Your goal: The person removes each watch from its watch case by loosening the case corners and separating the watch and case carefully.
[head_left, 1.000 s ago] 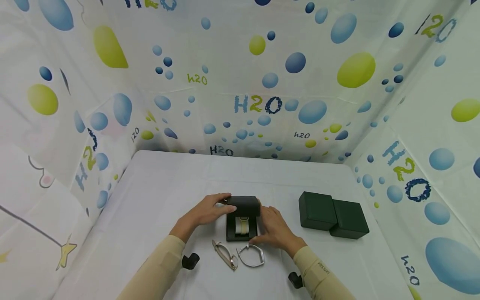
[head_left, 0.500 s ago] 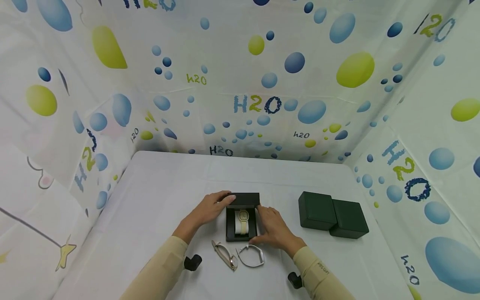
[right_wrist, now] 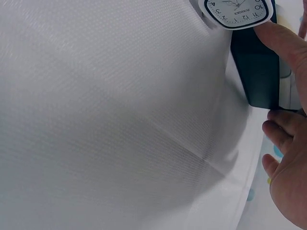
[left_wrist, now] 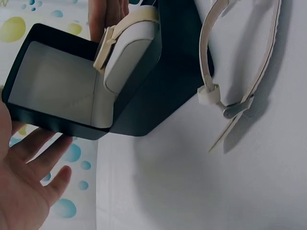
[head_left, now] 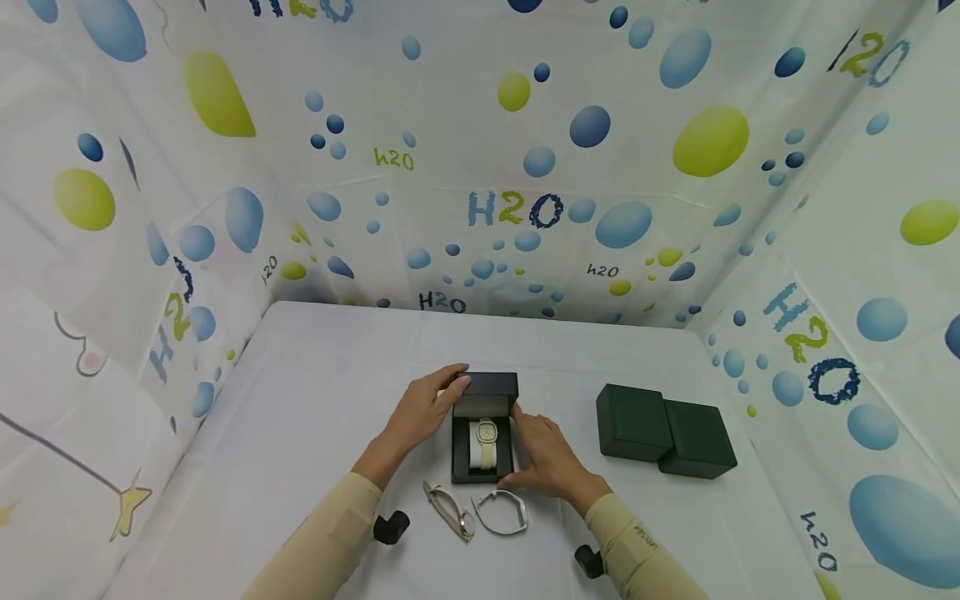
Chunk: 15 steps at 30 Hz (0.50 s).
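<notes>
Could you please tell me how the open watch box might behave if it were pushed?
The watch box would probably slide rather than roll, given its flat sides and angular shape. Its straight walls suggest it is stiff. The raised lid might swing, since it appears hinged along the base's far edge.

Head view looks forward-down over left hand [head_left: 420, 412] and right hand [head_left: 552, 454]; close wrist views share the box [head_left: 483, 408] between.
</notes>
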Each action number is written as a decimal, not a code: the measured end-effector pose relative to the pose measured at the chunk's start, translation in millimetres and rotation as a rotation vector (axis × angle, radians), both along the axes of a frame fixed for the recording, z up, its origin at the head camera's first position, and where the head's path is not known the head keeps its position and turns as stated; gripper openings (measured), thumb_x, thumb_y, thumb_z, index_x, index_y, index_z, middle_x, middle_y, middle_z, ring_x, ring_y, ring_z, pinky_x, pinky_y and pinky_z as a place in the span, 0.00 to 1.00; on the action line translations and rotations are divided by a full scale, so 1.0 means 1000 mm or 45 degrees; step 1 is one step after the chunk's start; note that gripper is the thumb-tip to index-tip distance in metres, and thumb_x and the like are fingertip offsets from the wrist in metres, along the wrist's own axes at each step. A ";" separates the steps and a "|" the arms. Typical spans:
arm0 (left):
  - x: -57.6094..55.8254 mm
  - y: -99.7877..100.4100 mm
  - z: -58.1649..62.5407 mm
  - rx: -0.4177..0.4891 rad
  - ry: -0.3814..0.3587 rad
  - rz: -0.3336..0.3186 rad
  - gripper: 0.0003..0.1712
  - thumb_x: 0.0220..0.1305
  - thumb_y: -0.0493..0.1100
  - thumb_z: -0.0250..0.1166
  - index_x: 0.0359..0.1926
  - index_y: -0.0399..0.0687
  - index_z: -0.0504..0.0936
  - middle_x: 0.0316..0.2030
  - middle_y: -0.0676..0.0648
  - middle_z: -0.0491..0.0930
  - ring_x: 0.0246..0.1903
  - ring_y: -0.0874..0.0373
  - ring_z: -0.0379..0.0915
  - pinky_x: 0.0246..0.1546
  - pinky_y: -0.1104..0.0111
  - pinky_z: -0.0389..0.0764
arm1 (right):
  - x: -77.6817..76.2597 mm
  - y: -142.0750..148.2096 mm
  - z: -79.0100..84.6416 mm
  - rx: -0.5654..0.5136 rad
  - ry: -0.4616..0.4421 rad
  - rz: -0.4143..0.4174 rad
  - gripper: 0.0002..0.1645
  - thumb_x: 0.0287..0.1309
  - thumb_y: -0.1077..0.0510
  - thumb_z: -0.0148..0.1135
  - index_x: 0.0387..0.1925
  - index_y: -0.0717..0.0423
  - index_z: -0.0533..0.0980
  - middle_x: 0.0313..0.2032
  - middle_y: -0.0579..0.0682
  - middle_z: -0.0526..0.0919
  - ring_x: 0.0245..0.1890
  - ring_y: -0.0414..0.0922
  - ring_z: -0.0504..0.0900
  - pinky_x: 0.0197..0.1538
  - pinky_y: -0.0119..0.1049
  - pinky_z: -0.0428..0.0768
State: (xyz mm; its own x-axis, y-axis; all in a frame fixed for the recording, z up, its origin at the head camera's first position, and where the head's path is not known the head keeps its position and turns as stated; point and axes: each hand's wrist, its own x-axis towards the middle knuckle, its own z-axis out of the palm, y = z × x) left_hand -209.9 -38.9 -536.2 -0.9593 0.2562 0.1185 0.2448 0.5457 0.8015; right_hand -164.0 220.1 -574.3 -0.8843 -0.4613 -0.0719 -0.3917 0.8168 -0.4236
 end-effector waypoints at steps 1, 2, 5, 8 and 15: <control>0.000 0.001 0.000 0.001 0.021 0.001 0.30 0.81 0.63 0.51 0.74 0.58 0.74 0.56 0.46 0.86 0.60 0.47 0.82 0.59 0.47 0.81 | 0.000 0.000 -0.001 0.001 0.004 0.003 0.82 0.41 0.32 0.84 0.83 0.62 0.46 0.76 0.59 0.66 0.75 0.56 0.68 0.79 0.57 0.60; 0.000 0.001 0.000 -0.002 0.043 0.006 0.30 0.81 0.62 0.50 0.74 0.58 0.73 0.58 0.46 0.85 0.60 0.47 0.81 0.59 0.47 0.82 | 0.000 0.000 -0.001 0.000 0.007 0.006 0.82 0.41 0.31 0.84 0.83 0.62 0.46 0.76 0.59 0.67 0.75 0.56 0.68 0.79 0.57 0.61; 0.001 0.003 -0.001 -0.021 0.088 0.020 0.29 0.82 0.62 0.49 0.75 0.58 0.72 0.62 0.46 0.83 0.61 0.46 0.81 0.59 0.47 0.82 | 0.000 0.000 -0.002 -0.002 0.005 0.004 0.82 0.41 0.30 0.83 0.83 0.61 0.45 0.76 0.58 0.67 0.75 0.55 0.68 0.79 0.56 0.60; 0.001 0.004 -0.002 -0.034 0.104 0.026 0.29 0.83 0.61 0.48 0.75 0.58 0.73 0.65 0.45 0.81 0.61 0.45 0.81 0.59 0.46 0.82 | 0.000 0.000 -0.002 -0.011 -0.002 0.000 0.82 0.42 0.30 0.83 0.83 0.61 0.45 0.77 0.58 0.66 0.75 0.54 0.68 0.79 0.56 0.60; 0.003 0.004 0.001 -0.038 0.088 0.016 0.30 0.84 0.61 0.45 0.76 0.55 0.71 0.68 0.44 0.78 0.64 0.44 0.78 0.64 0.45 0.78 | 0.001 0.000 -0.001 -0.007 -0.005 0.001 0.81 0.43 0.30 0.82 0.83 0.62 0.46 0.76 0.58 0.68 0.75 0.55 0.69 0.79 0.56 0.61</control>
